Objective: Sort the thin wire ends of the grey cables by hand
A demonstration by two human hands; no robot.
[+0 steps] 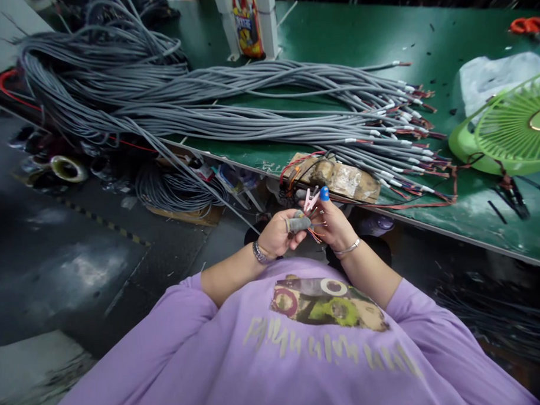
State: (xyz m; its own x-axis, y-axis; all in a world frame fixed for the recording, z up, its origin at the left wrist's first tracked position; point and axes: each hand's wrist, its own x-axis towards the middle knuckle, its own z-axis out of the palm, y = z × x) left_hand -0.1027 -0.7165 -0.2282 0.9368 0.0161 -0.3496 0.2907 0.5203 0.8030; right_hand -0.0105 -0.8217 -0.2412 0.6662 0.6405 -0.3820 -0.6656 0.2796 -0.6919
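My left hand (pixel 278 233), its thumb wrapped in a grey cover, is closed around the end of a grey cable (pixel 208 191). That cable slopes down from the bundle on the bench. Thin coloured wires (pixel 315 233), some orange, fan out from the cable end between my hands. My right hand (pixel 337 227), with a blue cap on one digit, is closed at these wires; its other fingers are partly hidden. Just above my fingertips is a pink clip (pixel 311 200), close to the bench edge.
A large bundle of grey cables (pixel 255 122) with stripped ends covers the green bench (pixel 368 34). A taped block (pixel 341 180) sits at the front edge. On the right are a green fan (pixel 516 125), a plastic bag (pixel 495 80) and orange-handled scissors (pixel 528 25). Coiled cable (pixel 177 190) lies below.
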